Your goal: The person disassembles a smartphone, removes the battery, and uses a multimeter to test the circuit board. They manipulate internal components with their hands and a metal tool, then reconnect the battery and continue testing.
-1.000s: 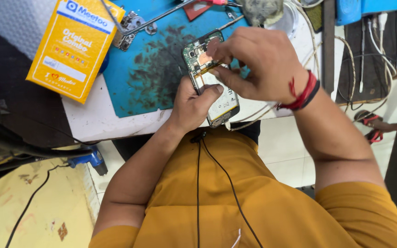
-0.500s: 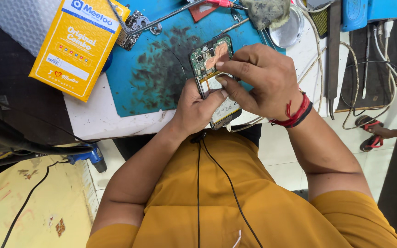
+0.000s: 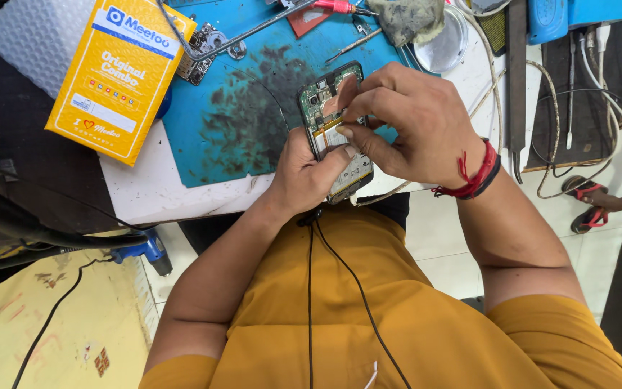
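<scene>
An opened smartphone with its back cover off shows a green circuit board and a pale battery area. My left hand grips its lower end from beneath, thumb across the battery. My right hand, with a red thread and dark band at the wrist, rests its fingertips on the phone's middle, pinching at a small flat part near the board. The phone is held just above the near edge of a blue work mat.
A yellow product box lies left of the mat beside bubble wrap. Tweezers, a red-handled screwdriver, a grey cloth, a small metal dish and cables lie at the far side. Another person's sandalled foot is at right.
The view has shifted slightly. My right hand's fingers have moved up along the phone's middle while my left hand keeps the same grip on it.
</scene>
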